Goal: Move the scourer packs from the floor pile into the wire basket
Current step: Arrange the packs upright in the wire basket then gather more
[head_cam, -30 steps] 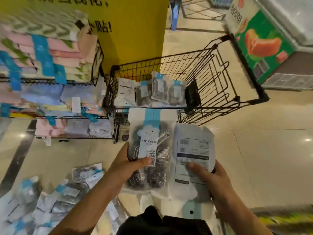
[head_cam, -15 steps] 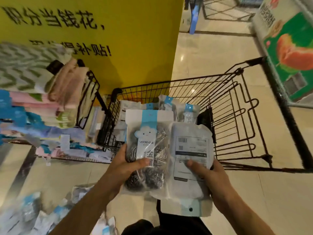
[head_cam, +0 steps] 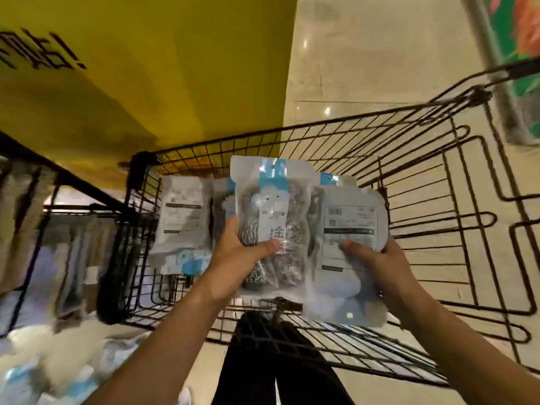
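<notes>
Left hand (head_cam: 242,255) pinches a face-up scourer pack (head_cam: 273,217); right hand (head_cam: 377,258) pinches a label-side pack (head_cam: 350,229), both over the wire basket (head_cam: 438,176). Best lowered against the standing packs (head_cam: 181,217) at far left before release.

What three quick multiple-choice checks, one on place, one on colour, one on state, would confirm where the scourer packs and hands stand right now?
1. Where are the two held packs?
A. on the floor pile
B. over the wire basket
C. on the side shelf

2. What colour is the wall behind the basket?
A. yellow
B. red
C. white

3. Which face does the right-hand pack show?
A. the scourers
B. the printed back label
C. a blank side

Answers:
1 B: the left hand holds the front-facing pack and the right hand the back-facing pack, both above the wire basket.
2 A: the wall is yellow.
3 B: a barcode and text block face up.
</notes>
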